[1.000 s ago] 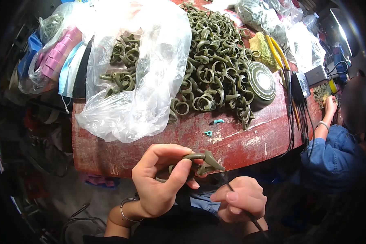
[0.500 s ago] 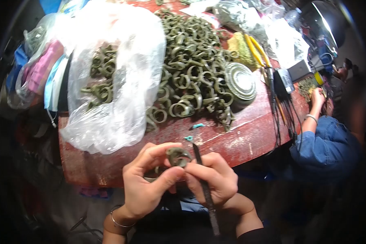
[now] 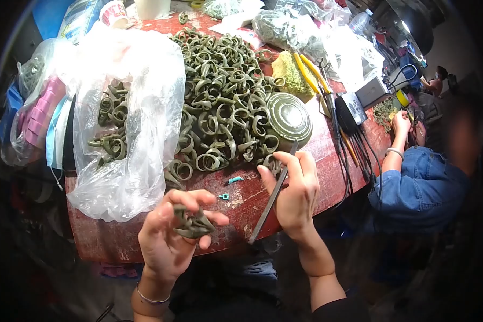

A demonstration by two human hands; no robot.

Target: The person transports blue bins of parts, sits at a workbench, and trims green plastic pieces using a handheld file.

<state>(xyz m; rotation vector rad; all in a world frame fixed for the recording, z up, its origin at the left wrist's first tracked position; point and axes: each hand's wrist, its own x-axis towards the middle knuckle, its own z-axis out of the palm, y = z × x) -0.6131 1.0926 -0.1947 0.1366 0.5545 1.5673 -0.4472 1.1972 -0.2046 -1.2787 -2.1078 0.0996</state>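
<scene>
My left hand [image 3: 166, 241] is above the table's front edge, its fingers curled loosely around a dark green ring piece [image 3: 194, 225]; whether it is one ring or two I cannot tell. A slim dark flat file [image 3: 267, 206] lies across my right hand [image 3: 299, 198], slanting down to the left. The thumb and forefinger of that hand are at the near right edge of a big heap of green rings [image 3: 225, 107], around a ring [image 3: 272, 162] there. Contact with that ring is unclear. Two small turquoise pieces, one of them a short bit [image 3: 234, 180], lie between my hands.
A clear plastic bag [image 3: 155, 177] with more rings spreads left of the heap. Right of it are a round ridged lid [image 3: 290, 119], a yellow-green sponge [image 3: 291, 72], yellow-handled pliers [image 3: 308, 75] and black cables [image 3: 341, 155]. Another person's hand [image 3: 401, 124] works at far right.
My hands have moved apart. The left, with the ring piece, went left and down; the right, with the file, left it and went up to the heap. The view shifted slightly.
</scene>
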